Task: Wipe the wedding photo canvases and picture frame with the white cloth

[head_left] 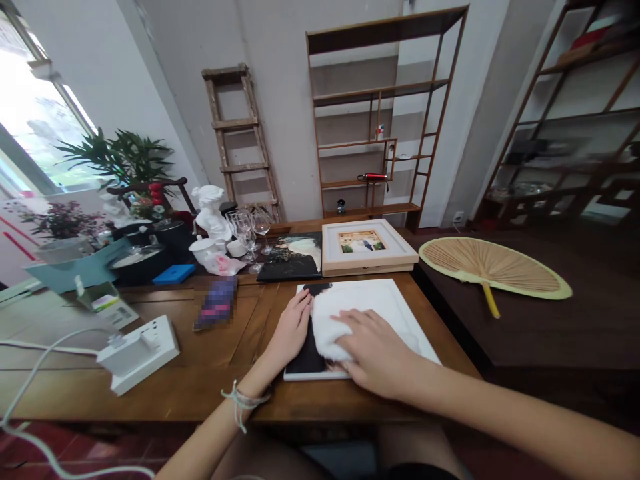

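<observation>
A white-edged picture panel (403,307) lies flat at the table's front, with dark areas on its left part. My left hand (295,323) rests on its left edge, fingers stretched out and holding nothing. My right hand (373,343) grips a fluffy white cloth (327,327) and presses it on the panel. Much of the picture is hidden by the cloth and the hand. Just behind lie a dark picture (295,257) and a framed picture (365,243) in a pale frame.
A white power strip (143,350) with a cable sits on the wooden table (240,393) at left. Wine glasses (260,227), a white bust (210,210) and a blue box (174,274) stand behind. A palm-leaf fan (493,267) lies on the dark surface at right.
</observation>
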Demonstrator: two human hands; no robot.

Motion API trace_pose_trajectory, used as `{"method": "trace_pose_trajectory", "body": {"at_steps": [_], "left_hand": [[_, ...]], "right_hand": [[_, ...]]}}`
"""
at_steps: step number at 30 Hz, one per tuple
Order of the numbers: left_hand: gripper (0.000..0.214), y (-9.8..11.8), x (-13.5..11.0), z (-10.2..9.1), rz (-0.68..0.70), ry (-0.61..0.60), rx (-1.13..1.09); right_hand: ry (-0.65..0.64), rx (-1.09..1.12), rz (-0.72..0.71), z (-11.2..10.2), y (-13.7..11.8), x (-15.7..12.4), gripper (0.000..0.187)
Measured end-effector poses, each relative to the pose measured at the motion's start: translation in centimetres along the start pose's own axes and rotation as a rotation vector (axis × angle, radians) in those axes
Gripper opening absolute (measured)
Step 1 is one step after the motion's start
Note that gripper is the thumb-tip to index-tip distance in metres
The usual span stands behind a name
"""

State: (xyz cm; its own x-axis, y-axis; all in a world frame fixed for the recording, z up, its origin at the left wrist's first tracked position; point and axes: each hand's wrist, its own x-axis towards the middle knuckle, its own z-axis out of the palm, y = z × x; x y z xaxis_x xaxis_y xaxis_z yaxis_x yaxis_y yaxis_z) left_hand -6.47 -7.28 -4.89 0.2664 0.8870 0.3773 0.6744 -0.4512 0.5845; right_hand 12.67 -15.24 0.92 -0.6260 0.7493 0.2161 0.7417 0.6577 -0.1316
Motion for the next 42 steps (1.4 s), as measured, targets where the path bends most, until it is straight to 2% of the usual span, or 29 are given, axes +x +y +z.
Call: {"method": "trace_pose_trajectory", "body": {"at_steps": [6,9,13,22,26,29,32,37,39,42], "left_hand": [[0.038,0.1,-0.1,-0.1,0.012,0.004,-0.013],[0.038,0.1,0.0,0.0,0.012,0.012,-0.020],[0.039,-0.1,0.0,0.0,0.021,0.011,-0.037],[0.039,0.0,0.0,-0.1,0.000,0.017,-0.059],[0.040,0.1,0.0,-0.1,-0.005,0.013,-0.056],[0.040,0.0,0.1,-0.1,-0.003,0.007,-0.052],[0.039,-0.2,0.1,-0.1,0.000,0.008,-0.049],[0.036,-0.3,0.1,0.0,-0.005,0.025,-0.056],[0.037,-0.3,0.1,0.0,-0.016,0.027,-0.064],[0.038,-0.3,0.2,-0.2,-0.032,0.023,-0.083]], "right_hand": [[0.045,-0.070,0.046,0.4,3.3,5.0,0.022],[0.051,-0.069,0.035,0.8,3.7,6.1,0.024],[0.041,-0.071,0.006,1.1,2.2,5.0,0.024],[-0.019,-0.068,-0.114,1.3,-3.6,-1.7,0.020],[-0.133,-0.012,-0.205,0.5,-4.6,-3.0,0.020],[-0.085,0.096,-0.139,0.0,-4.1,-3.1,0.023],[-0.011,0.141,-0.041,-0.1,-2.3,-2.5,0.028],[0.014,-0.016,0.132,0.1,0.6,0.3,0.030],[0.012,-0.089,0.161,0.3,0.6,1.3,0.029],[-0.025,-0.145,0.116,0.9,-1.2,1.9,0.027]]}}
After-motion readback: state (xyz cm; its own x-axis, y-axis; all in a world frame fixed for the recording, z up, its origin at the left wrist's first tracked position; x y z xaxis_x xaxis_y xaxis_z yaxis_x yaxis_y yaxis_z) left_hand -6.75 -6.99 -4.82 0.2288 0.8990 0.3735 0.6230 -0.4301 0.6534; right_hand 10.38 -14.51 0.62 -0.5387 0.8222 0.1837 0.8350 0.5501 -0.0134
